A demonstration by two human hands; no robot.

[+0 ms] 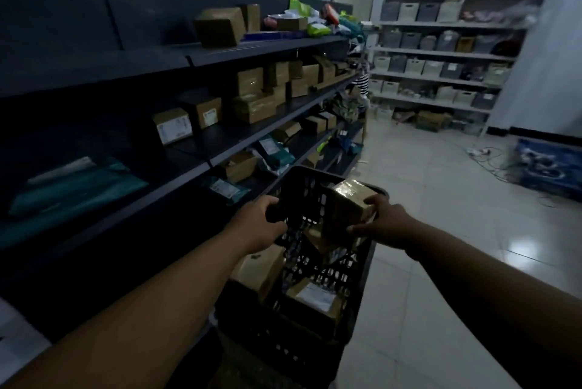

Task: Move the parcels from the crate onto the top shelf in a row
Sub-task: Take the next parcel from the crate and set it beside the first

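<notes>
Right hand [385, 221] clamped on a taped parcel [348, 204], thumb below, fingers over its top; parcel sits above the crate [302, 187], at its right rim. Left hand [263, 220] closed on crate's left rim. Top shelf [267, 44] up-left, well apart.

Dim room: pale tiled floor [419, 199] (glossy), white walls [535, 73], white shelving [441, 55] holding bins.

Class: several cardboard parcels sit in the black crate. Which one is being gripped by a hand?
The tape-wrapped parcel at the crate's far right corner: the right hand grips it and it rises above the rim. The others lie lower, untouched; the left hand holds the crate's edge.
</notes>
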